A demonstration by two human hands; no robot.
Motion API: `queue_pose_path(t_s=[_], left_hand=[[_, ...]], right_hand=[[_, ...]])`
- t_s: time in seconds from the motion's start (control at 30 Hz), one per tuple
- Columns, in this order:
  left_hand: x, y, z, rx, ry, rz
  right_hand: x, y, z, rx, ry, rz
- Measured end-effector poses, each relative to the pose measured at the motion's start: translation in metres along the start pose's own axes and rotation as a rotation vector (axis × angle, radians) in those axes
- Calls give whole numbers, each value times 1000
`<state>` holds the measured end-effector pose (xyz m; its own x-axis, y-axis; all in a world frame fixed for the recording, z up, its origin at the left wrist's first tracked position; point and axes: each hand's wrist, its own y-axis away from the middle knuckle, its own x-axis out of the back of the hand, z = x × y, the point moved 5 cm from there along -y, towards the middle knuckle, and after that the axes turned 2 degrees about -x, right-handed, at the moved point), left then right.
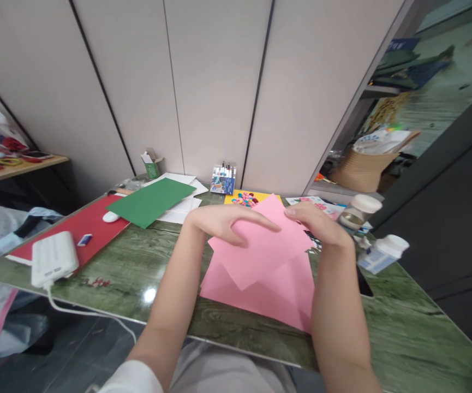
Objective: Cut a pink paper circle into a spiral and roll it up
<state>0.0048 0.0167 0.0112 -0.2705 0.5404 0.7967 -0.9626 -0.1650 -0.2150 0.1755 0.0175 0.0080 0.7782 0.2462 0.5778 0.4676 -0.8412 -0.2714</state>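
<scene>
A pink sheet of paper (pixel 260 248) is turned cornerwise and tilted above a second pink sheet (pixel 256 305), which lies on the table near its front edge. My right hand (pixel 320 221) pinches the upper sheet at its right corner, the thumb on top and the other fingers hidden behind it. Over the same sheet, from the left, reaches my left hand (pixel 219 222), its thumb and fingers stretched apart. Whether the left hand touches the paper is hard to tell.
Left on the green table (pixel 123 275) are green paper (pixel 154 201), red paper (pixel 100 218) and a white power bank (pixel 54 257) with a cable. Behind stand a pen box (pixel 223 179) and pompoms (pixel 244 198) on yellow paper. Two bottles, one a white-capped jar (pixel 360 210), stand right.
</scene>
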Motion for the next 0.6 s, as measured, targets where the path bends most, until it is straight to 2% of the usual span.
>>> queue_pose_path(t_s=[0.13,0.3,0.43,0.6], left_hand=[[-4,-3,0,10,23,-59],[-2,-5,1,10,70,-49],[0,-6,3,9,89,7],[-5,-7,4,11,77,-58]], right_hand=[[-3,-1,4,4,-25,16],[-2,0,4,42,-7,72],[-5,-1,2,43,27,26],[-12,-4,-3,64,9,-33]])
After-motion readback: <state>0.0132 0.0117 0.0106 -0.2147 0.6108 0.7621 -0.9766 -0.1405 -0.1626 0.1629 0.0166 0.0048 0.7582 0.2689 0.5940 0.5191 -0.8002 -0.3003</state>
